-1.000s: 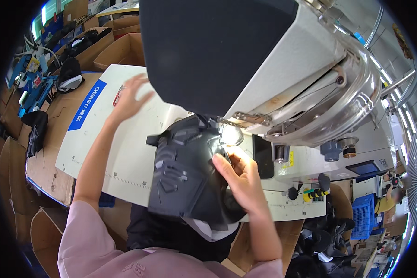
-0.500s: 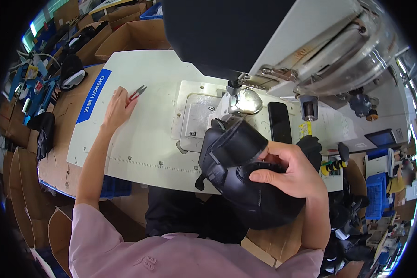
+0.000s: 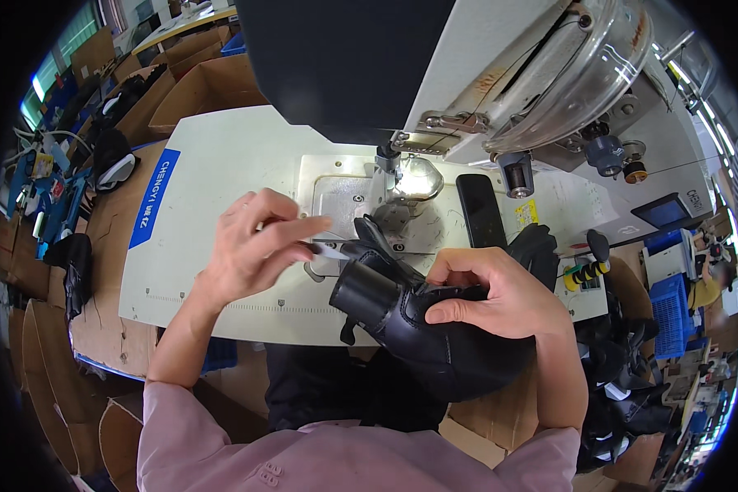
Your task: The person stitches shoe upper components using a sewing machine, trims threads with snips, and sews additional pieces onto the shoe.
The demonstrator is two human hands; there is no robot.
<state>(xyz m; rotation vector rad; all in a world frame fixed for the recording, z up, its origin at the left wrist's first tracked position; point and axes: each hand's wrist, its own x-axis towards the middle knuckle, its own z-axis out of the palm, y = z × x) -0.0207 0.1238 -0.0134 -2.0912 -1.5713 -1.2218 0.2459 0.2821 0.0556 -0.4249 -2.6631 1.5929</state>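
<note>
My left hand [image 3: 254,246] is partly curled, thumb and fingers closed on the snips [image 3: 328,250]; their blades point rightward, probably so the tips can reach the upper edge of the black stitched piece [image 3: 451,353]. Whether they touch it, I cannot tell. That piece lies between my hands and under the right one, over the table's [image 3: 189,205] near edge. My right hand [image 3: 500,295] is closed in a pinch, thumb on the outer face, fingers tucked behind an edge, seemingly to steady it against the snips. Counting left to right: one pair of snips; one black piece held; beyond my hands, one sewing machine [image 3: 344,66]; just past my right hand, one phone [image 3: 481,211].
</note>
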